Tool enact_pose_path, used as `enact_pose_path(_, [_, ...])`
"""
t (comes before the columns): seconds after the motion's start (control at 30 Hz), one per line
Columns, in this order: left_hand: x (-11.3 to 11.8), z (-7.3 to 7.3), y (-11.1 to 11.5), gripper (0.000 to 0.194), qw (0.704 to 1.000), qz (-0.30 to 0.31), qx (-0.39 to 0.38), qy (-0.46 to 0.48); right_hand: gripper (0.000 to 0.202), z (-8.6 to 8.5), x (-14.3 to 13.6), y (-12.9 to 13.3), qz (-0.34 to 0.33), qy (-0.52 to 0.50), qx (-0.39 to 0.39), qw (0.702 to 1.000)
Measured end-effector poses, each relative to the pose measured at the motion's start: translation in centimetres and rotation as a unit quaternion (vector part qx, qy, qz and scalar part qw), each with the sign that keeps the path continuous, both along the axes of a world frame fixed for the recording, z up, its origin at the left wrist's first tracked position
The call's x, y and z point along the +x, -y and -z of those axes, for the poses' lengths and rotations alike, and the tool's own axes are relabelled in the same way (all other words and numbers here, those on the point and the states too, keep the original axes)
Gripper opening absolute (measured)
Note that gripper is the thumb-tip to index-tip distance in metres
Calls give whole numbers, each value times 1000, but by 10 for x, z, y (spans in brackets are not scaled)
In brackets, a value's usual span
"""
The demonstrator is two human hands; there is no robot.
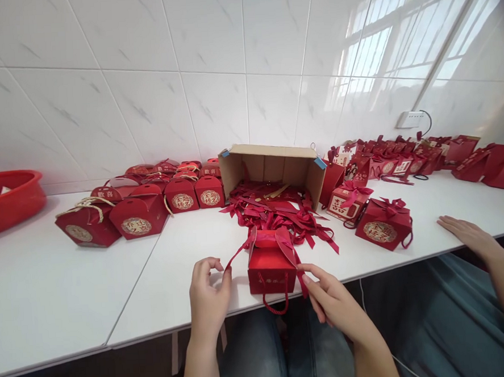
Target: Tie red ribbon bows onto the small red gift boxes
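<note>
In front of me at the table's edge stands a small red gift box (272, 270), its top flaps folded up and a red cord handle (276, 310) hanging over its near side. A red ribbon (239, 254) runs through the top of the box. My left hand (209, 293) pinches one end of it, pulled out to the left. On the other side, my right hand (329, 294) holds the opposite end between thumb and fingers, close to the box's right side. Behind the box, a heap of loose red ribbons (279, 212) spills from a cardboard box (271, 151) lying on its side.
Red gift boxes (136, 218) with cord handles are grouped on the left. Ribbon-tied boxes (384, 226) stand on the right, with many more behind. A red basin (17, 197) sits far left. Another person's hand (468, 232) rests on the white table (92, 295) at right.
</note>
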State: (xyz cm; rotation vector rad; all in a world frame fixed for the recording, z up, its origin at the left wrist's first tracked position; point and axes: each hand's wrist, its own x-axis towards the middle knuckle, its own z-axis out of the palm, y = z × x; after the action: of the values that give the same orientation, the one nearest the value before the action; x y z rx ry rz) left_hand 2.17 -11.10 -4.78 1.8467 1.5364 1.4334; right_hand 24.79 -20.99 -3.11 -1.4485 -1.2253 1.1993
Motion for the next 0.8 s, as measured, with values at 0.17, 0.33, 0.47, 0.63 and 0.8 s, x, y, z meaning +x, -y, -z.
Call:
enact_pose_path(0.17, [0, -3, 3, 12, 997, 69, -30, -3, 65, 12, 1, -2, -16, 20, -64, 998])
enact_pose_path(0.33, [2, 0, 3, 27, 990, 119, -70, -18, 73, 15, 2, -3, 42, -11, -67, 997])
enact_pose_path(0.47, [6, -4, 6, 38, 993, 71, -93, 2, 76, 13, 4, -6, 118, -67, 20, 990])
enact_pose_path(0.63, [8, -18, 14, 55, 976, 50, -175, 122, 54, 3, 4, -10, 233, -206, 166, 936])
enact_pose_path(0.8, [17, -25, 14, 47, 950, 103, -135, 261, 33, 3, 11, -18, 320, -352, 207, 855])
